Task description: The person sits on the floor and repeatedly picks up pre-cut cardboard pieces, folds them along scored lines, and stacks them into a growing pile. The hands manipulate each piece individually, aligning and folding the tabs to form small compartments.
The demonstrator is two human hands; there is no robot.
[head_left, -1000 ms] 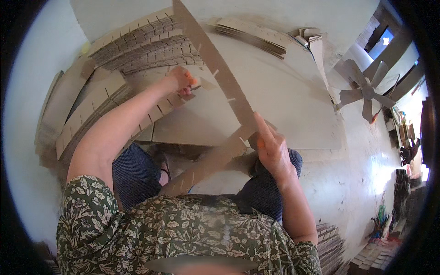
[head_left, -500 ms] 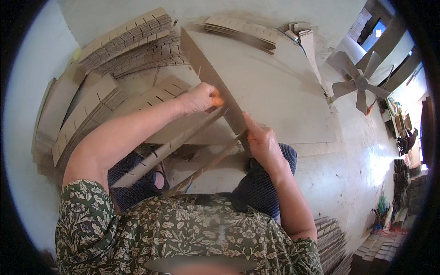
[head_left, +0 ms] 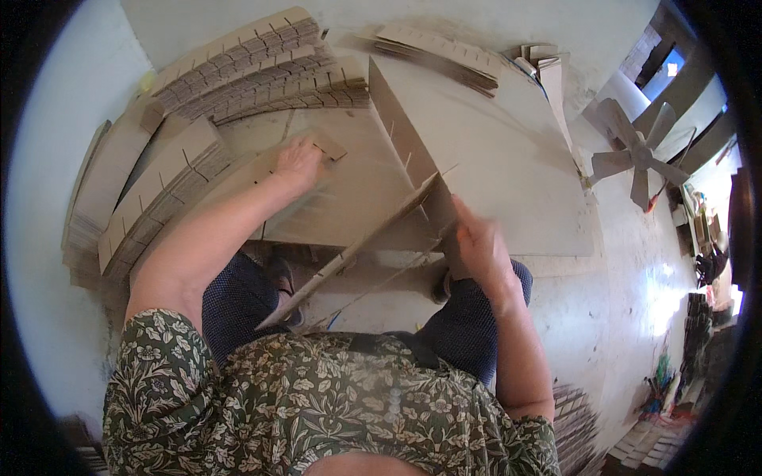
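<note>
My right hand (head_left: 482,244) is closed on the near end of a long slotted cardboard strip (head_left: 403,147) standing on edge and slanting away across the table. A second slotted strip (head_left: 349,255) crosses it and runs down toward my lap, tilted. Below that, another thin strip (head_left: 381,279) shows edge-on, also joined near my right hand. Further left, my left hand (head_left: 298,165) is over a flat slotted cardboard strip (head_left: 332,148) on the table, fingers curled about its end. The hand partly hides this strip, and its fingers are slightly blurred.
Stacks of slotted cardboard strips (head_left: 238,67) stand at the back left, with more piles (head_left: 163,190) nearer on the left. Another stack (head_left: 436,55) lies at the back of the pale board (head_left: 516,174). A fan (head_left: 641,155) stands at the right.
My left hand has left the crossing strip and moved left to the flat strip on the table. The crossing strip now sits against the upright one; my right hand keeps its hold.
</note>
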